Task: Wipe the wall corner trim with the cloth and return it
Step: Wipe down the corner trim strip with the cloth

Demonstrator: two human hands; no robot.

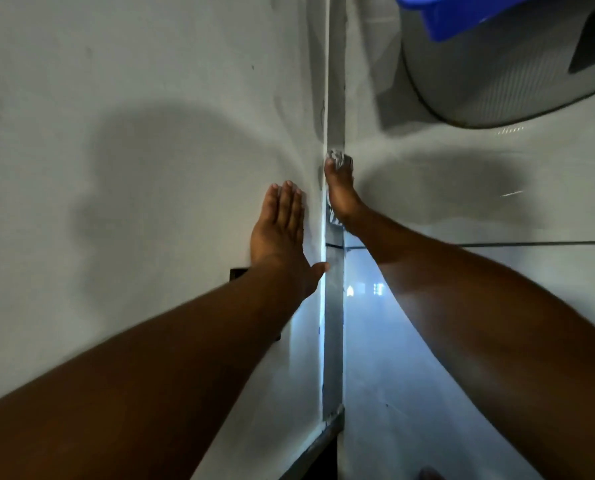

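On the far left the grey wall (pixel 116 133) carries the soft shadow of my head and arm; my left forearm reaches across it from the lower left corner; my left hand (pixel 282 230) lies flat against that wall, palm to the plaster, fingers (pixel 291 199) straight and close together, thumb spread out toward the corner and holding nothing. Just beside that thumb runs the wall corner trim (pixel 334 323), a pale metal strip going up the corner from the bottom of the view to the top; a bright edge of light follows its left side. Higher up the strip, my right hand (pixel 341 195) presses the cloth (pixel 339 157) against the trim; the hand is closed around it, and the grey-white fabric shows above my fingertips and again below the heel of the hand. My right forearm comes in from the lower right; behind it the right-hand wall (pixel 497 271) is glossy and throws back light. At the top right hangs a rounded grey appliance (pixel 479 71) with a blue plastic piece (pixel 462 15) above it.
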